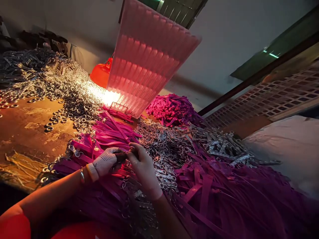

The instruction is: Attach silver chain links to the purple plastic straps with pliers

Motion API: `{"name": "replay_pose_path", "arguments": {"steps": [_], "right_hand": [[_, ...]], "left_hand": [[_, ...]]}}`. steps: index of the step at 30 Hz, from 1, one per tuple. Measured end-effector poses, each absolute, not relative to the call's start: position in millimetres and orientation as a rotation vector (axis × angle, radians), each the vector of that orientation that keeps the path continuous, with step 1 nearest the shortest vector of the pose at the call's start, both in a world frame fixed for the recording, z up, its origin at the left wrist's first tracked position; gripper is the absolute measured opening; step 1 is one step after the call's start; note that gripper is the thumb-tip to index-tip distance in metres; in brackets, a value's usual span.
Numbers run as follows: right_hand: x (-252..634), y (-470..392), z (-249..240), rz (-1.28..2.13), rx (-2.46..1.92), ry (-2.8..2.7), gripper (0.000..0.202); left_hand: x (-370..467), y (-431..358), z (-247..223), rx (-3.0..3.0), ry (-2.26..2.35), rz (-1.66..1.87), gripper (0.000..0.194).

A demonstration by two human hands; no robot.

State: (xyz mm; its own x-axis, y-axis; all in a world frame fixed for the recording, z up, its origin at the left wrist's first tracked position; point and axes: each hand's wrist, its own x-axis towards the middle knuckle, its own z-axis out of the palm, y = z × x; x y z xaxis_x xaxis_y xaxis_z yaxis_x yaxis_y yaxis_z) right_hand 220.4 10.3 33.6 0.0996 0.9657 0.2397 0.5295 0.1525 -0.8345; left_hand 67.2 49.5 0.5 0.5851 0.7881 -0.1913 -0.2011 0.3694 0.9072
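My left hand (106, 160), in a white dotted glove with dark fingertips, is closed in a pinch over the purple straps. Close beside it, my right hand (145, 169) in a pale glove also pinches, its fingertips almost meeting those of the left. Whatever lies between the fingers is small, dark and mostly hidden, so I cannot name it. Purple straps (112, 131) with metal rings at their ends spread beneath and beyond both hands. Right of my right hand lies a heap of silvery metal clasps (164, 149).
An orange lamp (99, 74) shines beside a tilted translucent ribbed panel (147, 59). Loose metal rings (77, 108) cover the table (30, 122) at left. More purple straps (219, 189) pile up at right, another purple bundle (171, 109) at the back. A pale sack (286, 146) stands far right.
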Motion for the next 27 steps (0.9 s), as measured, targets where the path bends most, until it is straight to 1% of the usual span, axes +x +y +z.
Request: {"name": "replay_pose_path", "arguments": {"steps": [4, 7, 10, 13, 17, 20, 23, 25, 27], "right_hand": [[224, 10, 29, 0.614, -1.503, -1.493, 0.033], [230, 11, 29, 0.691, -1.419, -1.651, 0.037], [231, 12, 30, 0.731, -1.303, -1.867, 0.028], [232, 9, 33, 0.579, -1.393, -1.953, 0.020], [241, 6, 38, 0.413, -1.639, -2.089, 0.028], [242, 4, 39, 0.351, -1.695, -2.207, 0.030], [234, 2, 33, 0.240, -1.706, -2.135, 0.025], [230, 1, 28, 0.316, -1.722, -2.008, 0.021], [230, 2, 25, 0.431, -1.746, -1.940, 0.020]], "left_hand": [[62, 52, 0, 0.838, 0.677, 0.698, 0.020], [58, 54, 2, 0.824, 0.671, 0.611, 0.015], [59, 54, 3, 0.827, 0.670, 0.545, 0.012], [61, 54, 6, 0.851, 0.726, 0.509, 0.015], [59, 54, 16, 1.034, 0.754, 0.527, 0.021], [58, 57, 16, 1.100, 0.691, 0.513, 0.019], [61, 63, 10, 0.784, 0.672, 0.527, 0.014], [64, 67, 7, 0.595, 0.683, 0.520, 0.011], [69, 72, 7, 0.525, 0.692, 0.488, 0.012]]}}
